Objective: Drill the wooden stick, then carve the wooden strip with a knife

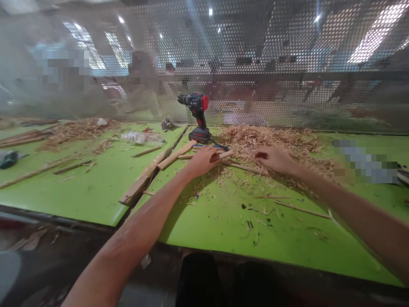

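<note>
Nearest the camera, holding a bare left forearm [150, 226] out from the lower left of the frame, with left hand [201, 163] back-upward over small wood pieces near the centre. Apparently touching a pale wooden strip [226, 154] at the fingertips, just right of that hand; cannot tell whether clamped in the left grip or merely touched. Holding right hand [276, 160] right of centre, fingers curled, beside heaped wood shavings [271, 138]; cannot tell whether closed together, nor see any piece in that grip. Note also a thin stick [246, 168] aslant between both hands, a cordless drill [195, 102] upright on the green bench [223, 230] above the left hand, and a wooden plank [140, 185] along the seam, left of centre.

Judging from this, probably picking up or arranging small wood pieces by hand, not drilling. To manage the pale wooden strip, would need a sure pinch, kept clear of the thin stick, and perhaps the right hand brought to the free end.
</note>
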`<action>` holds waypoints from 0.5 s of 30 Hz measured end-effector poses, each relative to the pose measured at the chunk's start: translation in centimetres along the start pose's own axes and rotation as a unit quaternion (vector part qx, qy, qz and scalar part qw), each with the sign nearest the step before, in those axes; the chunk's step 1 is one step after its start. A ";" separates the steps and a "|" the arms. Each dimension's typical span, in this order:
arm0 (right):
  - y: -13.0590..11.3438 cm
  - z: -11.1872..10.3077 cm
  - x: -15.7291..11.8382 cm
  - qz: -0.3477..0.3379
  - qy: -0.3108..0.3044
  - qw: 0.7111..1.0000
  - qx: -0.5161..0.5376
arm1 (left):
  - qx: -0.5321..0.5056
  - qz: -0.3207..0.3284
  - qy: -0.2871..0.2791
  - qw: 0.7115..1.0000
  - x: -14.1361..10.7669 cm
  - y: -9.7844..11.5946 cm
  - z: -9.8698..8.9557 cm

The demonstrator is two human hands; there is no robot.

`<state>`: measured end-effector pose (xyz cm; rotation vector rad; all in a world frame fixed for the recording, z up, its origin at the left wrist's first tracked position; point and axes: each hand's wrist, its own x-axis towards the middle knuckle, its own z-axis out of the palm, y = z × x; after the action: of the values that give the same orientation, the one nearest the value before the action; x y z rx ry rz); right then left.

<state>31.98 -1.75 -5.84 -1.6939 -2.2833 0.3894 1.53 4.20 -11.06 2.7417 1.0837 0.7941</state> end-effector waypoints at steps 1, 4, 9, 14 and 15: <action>0.2 -0.7 -0.3 0.008 0.016 1.000 0.001 | -0.002 -0.006 0.000 1.000 0.0 0.1 -0.1; 1.5 -2.7 -1.5 0.038 0.060 0.997 0.008 | -0.010 -0.015 0.000 1.000 0.0 0.3 -0.3; 4.5 -2.7 -4.1 0.074 0.010 0.997 -0.013 | -0.029 -0.008 -0.012 0.999 -0.1 0.7 -0.2; 5.5 -0.8 -5.6 0.093 0.015 0.995 -0.034 | -0.044 0.002 -0.008 0.999 -0.3 0.9 -0.2; 5.5 -0.7 -5.7 0.097 0.035 0.994 -0.036 | -0.046 0.001 -0.008 0.999 -0.3 0.9 -0.2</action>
<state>38.74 -5.67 -7.52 -1.9415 -2.1126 0.2854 1.77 3.33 -10.74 2.6691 1.0164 0.8003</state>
